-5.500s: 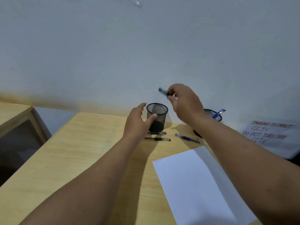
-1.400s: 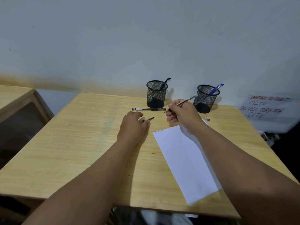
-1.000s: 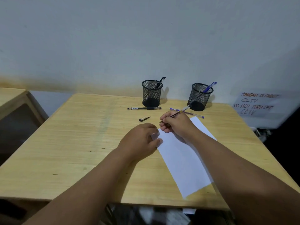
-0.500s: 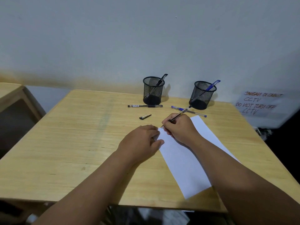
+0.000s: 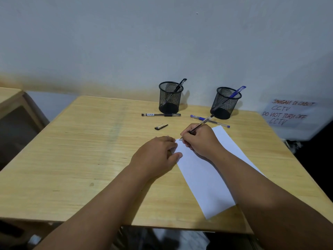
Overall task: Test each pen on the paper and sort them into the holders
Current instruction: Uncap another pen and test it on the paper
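Note:
My right hand [image 5: 201, 139] grips an uncapped black pen [image 5: 202, 123] with its tip on the top left corner of the white paper [image 5: 207, 179]. My left hand [image 5: 155, 156] rests flat on the paper's left edge, fingers curled, holding nothing. The pen's black cap [image 5: 161, 127] lies on the wooden table [image 5: 81, 150] beyond my hands. A capped black pen [image 5: 161, 114] lies in front of the left mesh holder [image 5: 170, 97], which has one black pen in it. A blue pen [image 5: 198, 117] lies by the right mesh holder [image 5: 225, 102], which has one blue pen.
A white wall stands right behind the holders. A handwritten CCTV sign [image 5: 288, 112] leans at the right past the table's edge. Another wooden table [image 5: 10, 100] stands at the far left. The table's front edge runs just below the paper's near end.
Earlier my right hand put a black pen in the left holder. My left hand set the cap down and moved onto the paper. My right hand brought the uncapped pen's tip to the paper.

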